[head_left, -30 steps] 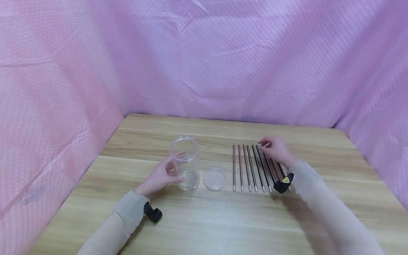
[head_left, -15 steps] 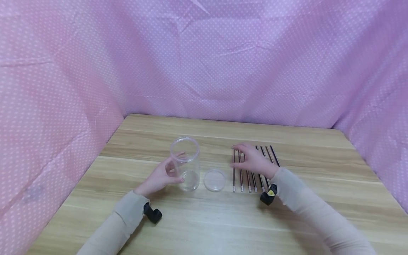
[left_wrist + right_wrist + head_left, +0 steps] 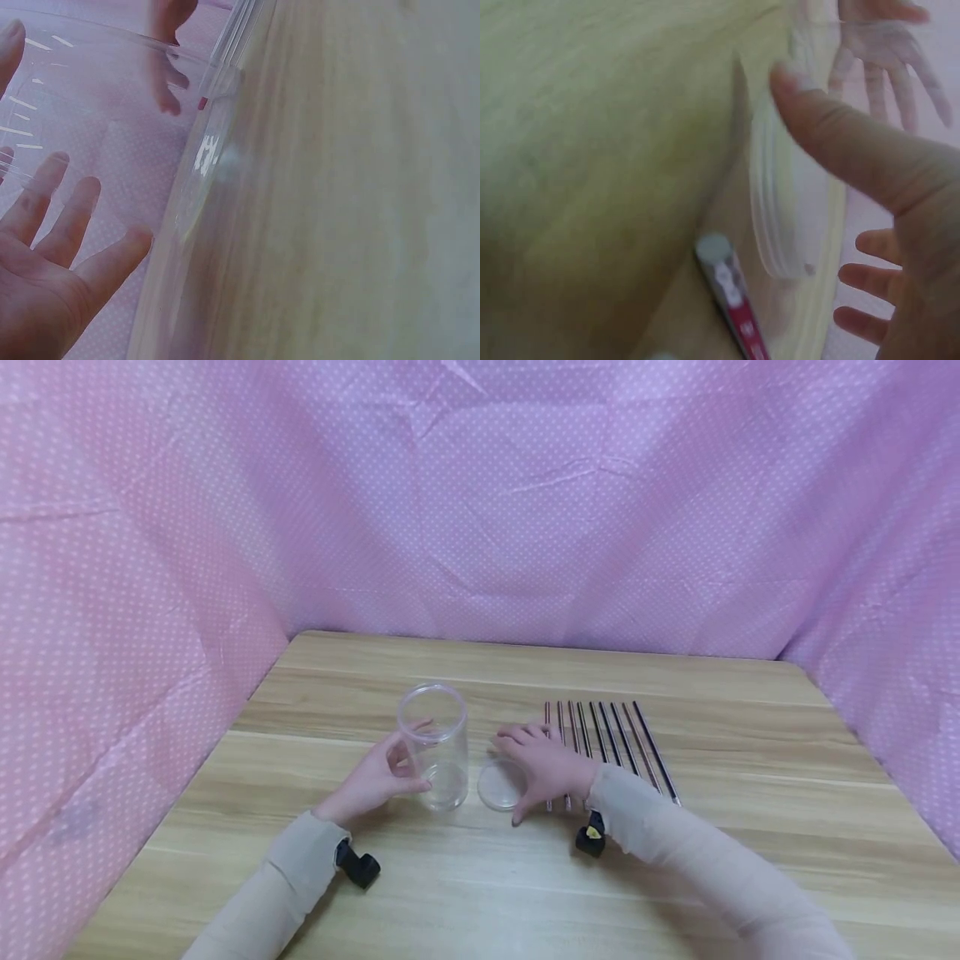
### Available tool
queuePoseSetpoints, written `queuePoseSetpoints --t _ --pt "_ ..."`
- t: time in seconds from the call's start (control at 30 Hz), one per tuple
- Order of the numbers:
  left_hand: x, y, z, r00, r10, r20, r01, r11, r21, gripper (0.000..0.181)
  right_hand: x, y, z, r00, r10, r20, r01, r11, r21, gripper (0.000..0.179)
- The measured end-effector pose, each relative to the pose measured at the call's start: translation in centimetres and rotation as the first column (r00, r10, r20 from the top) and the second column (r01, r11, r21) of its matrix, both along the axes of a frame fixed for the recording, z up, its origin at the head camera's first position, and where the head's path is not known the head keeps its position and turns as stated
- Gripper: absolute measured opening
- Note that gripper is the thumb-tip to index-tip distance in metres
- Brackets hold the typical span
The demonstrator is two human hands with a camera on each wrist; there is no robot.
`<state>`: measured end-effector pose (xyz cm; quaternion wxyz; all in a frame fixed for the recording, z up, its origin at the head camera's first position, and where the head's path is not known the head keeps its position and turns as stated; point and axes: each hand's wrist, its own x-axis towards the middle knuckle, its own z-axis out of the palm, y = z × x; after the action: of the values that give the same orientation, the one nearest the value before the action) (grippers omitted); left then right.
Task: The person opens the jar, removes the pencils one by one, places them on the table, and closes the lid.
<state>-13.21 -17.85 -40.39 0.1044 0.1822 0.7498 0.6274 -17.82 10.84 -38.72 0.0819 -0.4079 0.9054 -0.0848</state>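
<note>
A clear plastic jar (image 3: 442,752) stands upright and uncapped on the table. My left hand (image 3: 375,781) holds it from the left, thumb on the near side and fingers reaching round behind; the left wrist view shows those fingers (image 3: 64,217) against the clear wall. Just right of the jar lies its round transparent lid (image 3: 493,789). Over the lid's right side is my right hand (image 3: 547,764), fingers spread and thumb apart. In the right wrist view, the lid (image 3: 769,202) sits between thumb and fingers; contact cannot be told.
Several pencils (image 3: 626,739), dark and reddish, lie side by side at the right, partly under the right hand and sleeve. One silver-ended pencil (image 3: 739,307) shows close up in the right wrist view. Pink dotted cloth (image 3: 480,527) surrounds the wooden table (image 3: 450,893).
My right hand has swept left from the far end of the pencil row, across the pencils, to the lid, its fingers spreading. The left hand and jar have stayed put.
</note>
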Motion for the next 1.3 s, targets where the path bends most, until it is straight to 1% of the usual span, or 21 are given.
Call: queuePoseSetpoints --t 0.13,0.27,0.33,0.53,0.7,0.8,0.9,1.1,1.3 --pt "0.1 0.0 0.0 1.000 0.001 -0.004 -0.001 1.000 -0.005 0.088 0.2 -0.6 -0.2 1.000 0.011 0.014 -0.012 0.998 0.061 0.116" --pt "0.1 0.0 0.0 1.000 0.006 -0.003 -0.006 1.000 -0.010 0.087 0.4 -1.0 0.0 0.999 -0.006 0.037 0.002 0.994 0.107 0.112" --pt "0.1 0.0 0.0 1.000 0.011 -0.002 -0.011 1.000 -0.015 0.087 0.4 -1.1 0.1 0.998 -0.013 0.053 0.007 0.994 0.112 0.110" --pt "0.2 0.1 -0.2 1.000 0.011 -0.004 -0.011 1.000 -0.009 0.086 0.6 -1.4 0.1 0.996 -0.028 0.086 0.021 0.996 0.081 0.103" --pt "0.3 0.2 -0.2 1.000 0.005 0.005 -0.005 1.000 0.002 0.086 0.7 -1.3 -0.1 0.993 -0.051 0.108 0.043 0.996 0.076 0.101" --pt "0.4 0.1 -0.2 1.000 0.009 0.006 -0.009 1.000 0.001 0.087 0.8 -1.4 -0.3 0.992 -0.047 0.120 0.040 0.997 0.064 0.099" --pt "0.3 0.0 -0.3 1.000 0.014 0.000 -0.014 1.000 -0.004 0.087 0.7 -1.4 -0.4 0.992 -0.034 0.118 0.028 0.998 0.052 0.096" --pt "0.2 0.0 -0.3 1.000 0.012 -0.006 -0.012 1.000 -0.008 0.086 0.8 -1.5 -0.6 0.996 -0.008 0.084 0.007 1.000 0.014 0.088" --pt "0.3 0.1 -0.4 1.000 0.018 -0.010 -0.018 1.000 -0.020 0.086 1.1 -1.4 -0.4 0.994 -0.031 0.105 0.034 0.999 -0.020 0.085"
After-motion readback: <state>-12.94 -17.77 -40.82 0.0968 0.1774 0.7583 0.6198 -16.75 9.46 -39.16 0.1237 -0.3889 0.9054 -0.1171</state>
